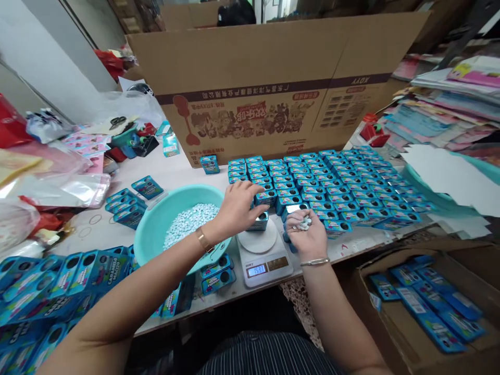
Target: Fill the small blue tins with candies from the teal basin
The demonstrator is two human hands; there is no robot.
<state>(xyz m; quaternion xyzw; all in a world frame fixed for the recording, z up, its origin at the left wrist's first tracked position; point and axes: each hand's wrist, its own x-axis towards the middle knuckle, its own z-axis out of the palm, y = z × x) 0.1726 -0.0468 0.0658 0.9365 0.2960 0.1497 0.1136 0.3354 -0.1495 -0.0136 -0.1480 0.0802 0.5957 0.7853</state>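
Observation:
My left hand (239,208) hovers over a small blue box (259,223) on the white kitchen scale (262,277), its thumb and fingers apart and close to the box's top. Nothing shows between those fingers. My right hand (310,239), palm up to the right of the scale, is cupped around several pale candies (303,224). The scale's lit display (257,270) appears to read 153.1. Left of the scale, a turquoise basin (150,234) contains a heap of pale blue-white candies (191,221). My left forearm passes over its rim.
Rows of blue boxes (336,182) stand behind my hands. More blue boxes (78,276) are stacked at left. A large cardboard carton (273,57) rises at the back. An open carton (363,291) with blue boxes sits lower right. Stacked plastic packaging (433,114) lies at right.

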